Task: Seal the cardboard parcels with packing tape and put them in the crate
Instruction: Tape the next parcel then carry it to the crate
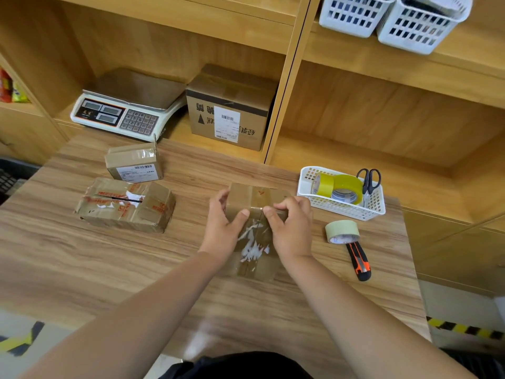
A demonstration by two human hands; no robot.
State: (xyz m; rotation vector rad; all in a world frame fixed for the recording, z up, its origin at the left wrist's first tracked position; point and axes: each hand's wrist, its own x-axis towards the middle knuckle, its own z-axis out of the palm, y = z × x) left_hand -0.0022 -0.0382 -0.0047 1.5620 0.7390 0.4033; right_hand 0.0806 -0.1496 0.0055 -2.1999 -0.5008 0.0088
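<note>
Cardboard parcel (257, 214) sits mid-table (82, 269), pinned under both thumbs at its seam; left hand (222, 224) grips its 9 o'clock side, right hand (291, 225) its 3 o'clock side.

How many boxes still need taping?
None looks packed away yet. Both hands, left hand and right hand, press on the middle parcel, which has clear tape on its seam. The torn parcel gapes at its seam; the small parcel has a flap sticking up. Both wait on the table.
</note>
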